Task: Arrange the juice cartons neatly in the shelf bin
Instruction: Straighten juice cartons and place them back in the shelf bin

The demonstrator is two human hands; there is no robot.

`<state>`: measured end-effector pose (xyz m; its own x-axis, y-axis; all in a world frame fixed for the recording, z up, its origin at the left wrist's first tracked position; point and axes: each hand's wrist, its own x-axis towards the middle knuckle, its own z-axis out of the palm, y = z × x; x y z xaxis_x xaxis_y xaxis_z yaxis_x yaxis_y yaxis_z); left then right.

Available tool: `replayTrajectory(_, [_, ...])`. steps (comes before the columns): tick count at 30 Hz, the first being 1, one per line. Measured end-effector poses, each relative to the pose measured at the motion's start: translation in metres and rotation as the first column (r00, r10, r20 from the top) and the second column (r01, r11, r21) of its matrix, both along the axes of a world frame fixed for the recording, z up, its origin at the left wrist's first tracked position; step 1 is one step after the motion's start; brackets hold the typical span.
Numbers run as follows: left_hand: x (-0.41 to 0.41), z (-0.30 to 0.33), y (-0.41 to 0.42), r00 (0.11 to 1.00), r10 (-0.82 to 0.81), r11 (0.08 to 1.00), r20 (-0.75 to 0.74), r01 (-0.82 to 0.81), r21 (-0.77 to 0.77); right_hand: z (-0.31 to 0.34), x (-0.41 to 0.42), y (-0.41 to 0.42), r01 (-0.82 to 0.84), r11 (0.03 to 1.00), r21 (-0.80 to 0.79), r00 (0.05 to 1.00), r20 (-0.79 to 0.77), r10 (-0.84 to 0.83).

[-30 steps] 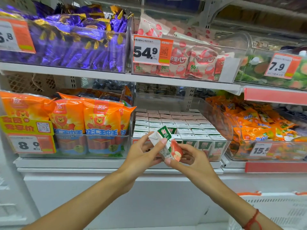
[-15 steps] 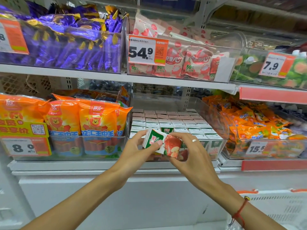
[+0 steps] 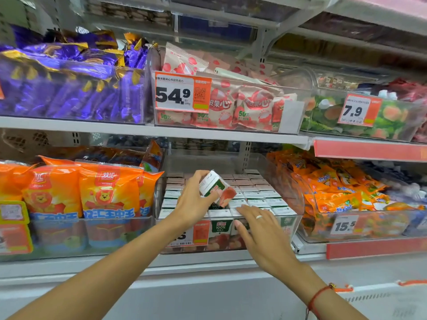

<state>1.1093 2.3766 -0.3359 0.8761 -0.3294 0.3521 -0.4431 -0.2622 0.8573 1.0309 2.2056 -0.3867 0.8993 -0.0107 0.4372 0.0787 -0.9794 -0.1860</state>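
Most juice cartons [image 3: 251, 197] are already stood in tidy rows inside the clear shelf bin [image 3: 292, 218]. One carton [image 3: 217, 188] is gripped, tilted, by the left hand [image 3: 194, 204] above the near rows and remains to be slotted in. The right hand [image 3: 258, 229] is laid open on the near row.

I see grey metal store shelving [image 3: 147, 130] crossing the frame in tiers, with a perforated grey upright post [image 3: 245, 155] at centre behind it. A red price strip [image 3: 369, 152] edges the right shelf. A white cabinet front [image 3: 208, 296] fills the bottom under even light.
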Motion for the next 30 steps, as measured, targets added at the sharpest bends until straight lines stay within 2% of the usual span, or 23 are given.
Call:
replayTrajectory(4, [0.01,-0.004,0.005,0.996,0.033,0.973,0.082,-0.051,0.224,-0.003,0.0,-0.001,0.004,1.0,-0.031,1.0,-0.002,-0.004])
replayTrajectory(7, [0.017,0.012,0.009,0.993,-0.054,0.925,0.106,0.01,0.38,-0.003,-0.002,0.0,0.001,1.0,-0.031,1.0,-0.003,-0.001])
replayTrajectory(9, [0.025,0.028,0.006,0.986,-0.123,0.849,0.108,0.048,0.526,-0.002,-0.003,0.0,0.004,1.0,-0.031,1.0,-0.006,-0.004])
replayTrajectory(11, [0.031,0.041,-0.002,0.975,-0.181,0.721,0.128,0.043,0.691,-0.001,-0.004,0.0,0.002,1.0,-0.028,1.0,-0.01,-0.003])
replayTrajectory(17, [0.042,0.034,-0.021,0.975,-0.222,0.533,0.028,0.097,0.841,-0.001,-0.003,0.0,-0.007,0.999,-0.038,1.0,-0.006,0.007])
replayTrajectory(18, [0.044,0.029,-0.019,0.972,-0.236,0.528,0.006,0.123,0.84,-0.001,-0.003,0.0,-0.009,0.999,-0.042,1.0,-0.006,0.009])
replayTrajectory(20, [0.046,0.019,-0.01,0.967,-0.253,0.613,-0.039,0.191,0.766,-0.001,-0.002,0.0,-0.016,0.999,-0.045,1.0,-0.008,0.015])
replayTrajectory(22, [0.045,0.01,-0.001,0.966,-0.256,0.7,0.023,0.169,0.694,-0.002,-0.002,-0.001,-0.02,0.999,-0.045,1.0,-0.01,0.019])
replayTrajectory(24, [0.046,-0.002,0.007,0.961,-0.253,0.743,0.113,0.118,0.659,-0.002,-0.002,-0.001,-0.021,0.999,-0.039,1.0,-0.011,0.021])
replayTrajectory(27, [0.05,-0.014,0.011,0.951,-0.25,0.76,0.18,0.078,0.645,-0.003,-0.002,-0.002,-0.022,0.999,-0.027,1.0,-0.007,0.022])
replayTrajectory(30, [0.053,-0.017,0.008,0.951,-0.222,0.719,0.216,0.01,0.695,-0.003,-0.001,-0.003,-0.032,0.999,-0.027,0.999,-0.011,0.031])
